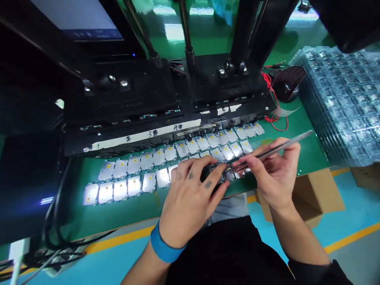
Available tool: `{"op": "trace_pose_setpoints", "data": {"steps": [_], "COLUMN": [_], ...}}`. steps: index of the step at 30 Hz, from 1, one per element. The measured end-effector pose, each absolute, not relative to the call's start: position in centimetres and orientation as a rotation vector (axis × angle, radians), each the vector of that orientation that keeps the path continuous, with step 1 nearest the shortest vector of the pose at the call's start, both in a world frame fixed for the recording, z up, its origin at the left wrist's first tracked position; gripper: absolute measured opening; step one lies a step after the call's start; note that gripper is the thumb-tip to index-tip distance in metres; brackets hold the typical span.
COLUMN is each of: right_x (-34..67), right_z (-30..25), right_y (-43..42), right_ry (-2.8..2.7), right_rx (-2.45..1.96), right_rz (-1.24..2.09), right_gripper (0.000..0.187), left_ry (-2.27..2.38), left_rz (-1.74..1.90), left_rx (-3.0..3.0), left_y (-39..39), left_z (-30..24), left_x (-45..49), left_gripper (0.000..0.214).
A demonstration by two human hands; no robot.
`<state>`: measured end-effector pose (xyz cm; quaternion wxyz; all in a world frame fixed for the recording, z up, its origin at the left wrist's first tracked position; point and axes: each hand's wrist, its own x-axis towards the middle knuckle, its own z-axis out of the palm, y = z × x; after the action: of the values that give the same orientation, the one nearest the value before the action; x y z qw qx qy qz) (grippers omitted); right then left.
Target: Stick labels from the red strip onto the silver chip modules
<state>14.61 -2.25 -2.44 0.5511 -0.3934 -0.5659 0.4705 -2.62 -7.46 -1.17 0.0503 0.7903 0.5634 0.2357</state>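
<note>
Two rows of small silvery square parts (142, 174), each with a yellow dot, lie along the green bench (118, 213). My left hand (190, 198), a blue band on its wrist, rests near the right end of the front row, fingers curled around a dark object that I cannot make out. My right hand (274, 170) pinches metal tweezers (276, 149); their tips meet the parts just beside my left fingertips. The parts under my hands are hidden.
A black machine (166, 99) with numbered tape labels and upright rods stands behind the rows. A stack of clear plastic trays (341, 103) fills the right. A black mouse (286, 83) with red wires lies nearby. A cardboard box (320, 194) sits below the bench edge.
</note>
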Motion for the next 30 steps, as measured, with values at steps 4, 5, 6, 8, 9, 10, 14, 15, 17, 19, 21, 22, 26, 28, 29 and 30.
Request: {"op": "trace_pose_setpoints", "data": {"steps": [4, 5, 6, 8, 9, 10, 14, 15, 17, 19, 21, 22, 26, 28, 29, 30], "right_x": [16.1, 16.7, 17.4, 18.8, 19.5, 20.2, 21.8, 21.9, 22.0, 22.0, 22.0, 22.0, 22.2, 22.2, 22.2, 22.2], "right_z": [-2.2, -2.0, -1.7, -1.1, -0.7, -0.5, -0.6, -0.9, -1.5, -2.0, -2.3, -2.3, -2.4, -2.4, -2.4, -2.4], "right_y": [-2.8, -2.5, -2.0, -0.4, 0.6, 1.6, 4.7, 5.1, 5.4, 5.3, 5.1, 5.0, 4.9, 5.0, 5.0, 5.0], "right_ry": [-1.325, -1.326, -1.328, -1.348, -1.366, -1.389, -1.416, -1.405, -1.390, -1.395, -1.411, -1.421, -1.465, -1.491, -1.502, -1.510], "right_rx": [-0.786, -0.763, -0.748, -0.746, -0.760, -0.784, -0.923, -0.950, -0.977, -0.998, -1.011, -1.017, -1.045, -1.051, -1.052, -1.052], "right_rz": [0.966, 0.948, 0.933, 0.937, 0.960, 1.000, 1.160, 1.171, 1.169, 1.176, 1.188, 1.192, 1.180, 1.173, 1.174, 1.177], "right_gripper": [0.043, 0.044, 0.044, 0.041, 0.038, 0.036, 0.037, 0.037, 0.036, 0.033, 0.029, 0.027, 0.025, 0.024, 0.024, 0.024], "left_ry": [1.679, 1.676, 1.670, 1.634, 1.606, 1.577, 1.487, 1.455, 1.385, 1.339, 1.318, 1.313, 1.317, 1.316, 1.309, 1.302], "left_rz": [0.794, 0.797, 0.797, 0.794, 0.794, 0.795, 0.645, 0.585, 0.490, 0.459, 0.460, 0.466, 0.484, 0.474, 0.468, 0.464], "left_rx": [2.401, 2.403, 2.408, 2.432, 2.452, 2.476, 2.600, 2.628, 2.676, 2.720, 2.760, 2.775, 2.801, 2.802, 2.801, 2.801], "left_y": [-7.8, -8.0, -8.1, -8.0, -7.8, -7.5, -5.0, -4.2, -2.6, -1.3, -0.5, -0.3, -0.1, -0.1, -0.1, -0.1], "left_z": [-0.8, -0.7, -0.4, 0.1, 0.4, 0.6, 1.2, 1.2, 1.1, 0.8, 0.5, 0.4, -0.1, -0.2, -0.3, -0.3], "left_x": [-2.9, -2.9, -2.9, -2.8, -2.7, -2.5, -1.1, -0.6, 0.4, 1.3, 1.9, 2.0, 2.0, 1.9, 1.9, 1.9], "left_gripper": [0.024, 0.024, 0.024, 0.025, 0.025, 0.025, 0.030, 0.031, 0.033, 0.034, 0.033, 0.033, 0.032, 0.032, 0.032, 0.033]}}
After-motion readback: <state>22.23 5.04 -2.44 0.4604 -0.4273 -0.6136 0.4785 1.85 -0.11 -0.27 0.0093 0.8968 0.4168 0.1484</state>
